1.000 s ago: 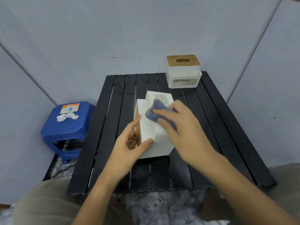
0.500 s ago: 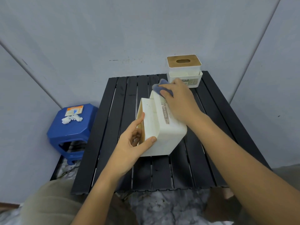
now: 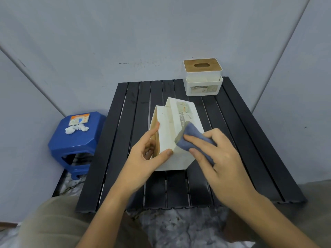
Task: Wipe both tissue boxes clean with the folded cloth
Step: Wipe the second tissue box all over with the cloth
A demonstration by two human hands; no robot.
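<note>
Black slatted table [image 3: 114,158] under grey walls. Nearest, the left hand [image 3: 143,158] grips the tipped tissue box [image 3: 168,129] by its open end, and the right hand [image 3: 220,158] presses the folded cloth [image 3: 191,138], pinched in curled fingers, on its speckled white side. That wipe looks unfinished; the far tissue box [image 3: 203,77], wood-lidded, stands untouched at the back edge

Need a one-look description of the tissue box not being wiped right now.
Find the black slatted table and go to its far right corner by the wall. The tissue box there stands upright with a wooden slotted lid, touched by neither hand; the other box lies tipped mid-table.
</note>
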